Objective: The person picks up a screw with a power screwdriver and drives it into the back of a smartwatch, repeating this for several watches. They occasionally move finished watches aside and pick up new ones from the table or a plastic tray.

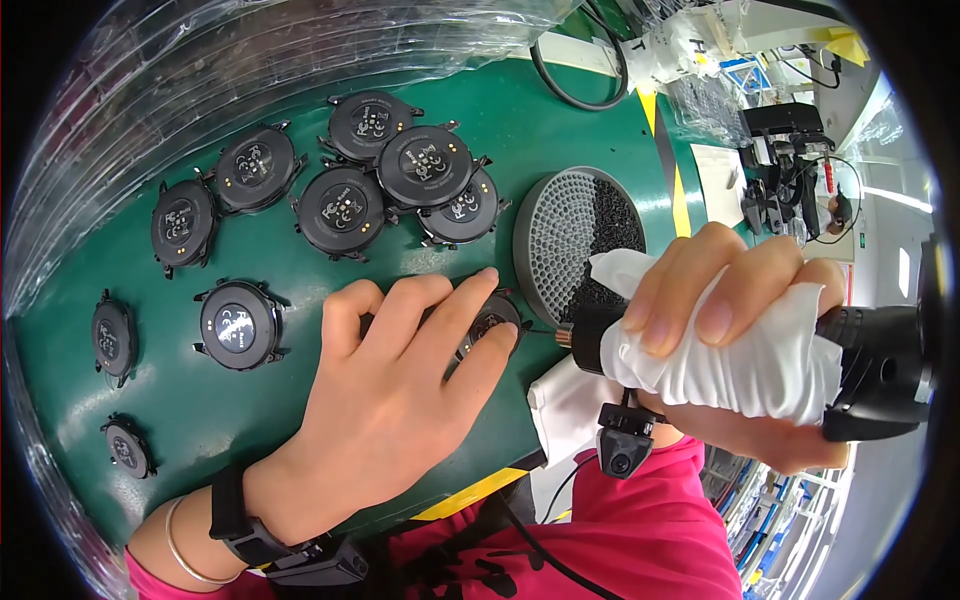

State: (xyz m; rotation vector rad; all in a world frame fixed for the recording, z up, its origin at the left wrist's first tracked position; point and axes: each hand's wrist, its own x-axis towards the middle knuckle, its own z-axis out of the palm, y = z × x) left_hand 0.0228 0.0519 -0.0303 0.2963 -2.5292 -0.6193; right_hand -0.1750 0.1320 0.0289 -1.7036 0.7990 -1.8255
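My left hand (385, 405) lies over a round black smartwatch body (487, 326), its fingers and thumb bent around the edge and holding it on the table. The watch is back side up and partly hidden by the fingers. In my right hand (712, 285) is a black electric screwdriver (875, 365), its grip wrapped in white cloth (715, 370). Its thin bit points left and reaches the right edge of the held watch; whether it touches a screw is too small to tell. Just beyond the bit sits a round grey dish (552, 240) with a dimpled floor and many tiny black screws.
Several more watch bodies (340, 210) lie back side up on the green table mat (300, 420), some overlapping. Clear plastic trays (250, 60) are stacked at the far left. A black cable loop (580, 100) hangs at the back. Yellow-black tape (480, 493) marks the table edge.
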